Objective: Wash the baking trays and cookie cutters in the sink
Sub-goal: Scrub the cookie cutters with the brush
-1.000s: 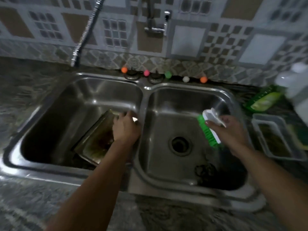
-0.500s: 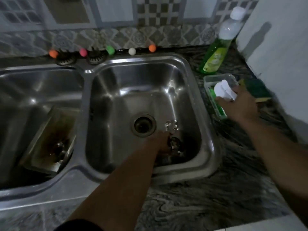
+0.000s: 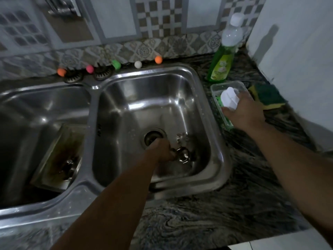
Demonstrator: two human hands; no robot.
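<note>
The double stainless-steel sink [image 3: 219, 141] gleams, smooth and rounded at the corners, set in a dark swirled stone counter [image 3: 225, 210]; in the left basin a rectangular metal baking tray [image 3: 59, 156] leans tilted, its floor stained brown and greasy; in the right basin, beside the round drain [image 3: 153, 137], lie small shiny metal cookie cutters [image 3: 182, 138], one flower-shaped, the others a dim tangle I can't sort out. The left hand [image 3: 160, 150] reaches down into that basin, fingers curled at the tangle of cutters, though whether it truly grips one is lost in shadow. The right hand [image 3: 243, 112] closes round the white plastic handle of a green-bristled scrub brush [image 3: 229, 101], which sits in a clear rectangular plastic tub [image 3: 214, 88] on the counter; the bristles are mostly hidden. Behind stands a tall green dish-soap bottle [image 3: 223, 58] with a white cap; a yellow-and-green sponge [image 3: 266, 97] lies just beside the tub. Small coloured balls [image 3: 137, 64] line the tiled wall.
</note>
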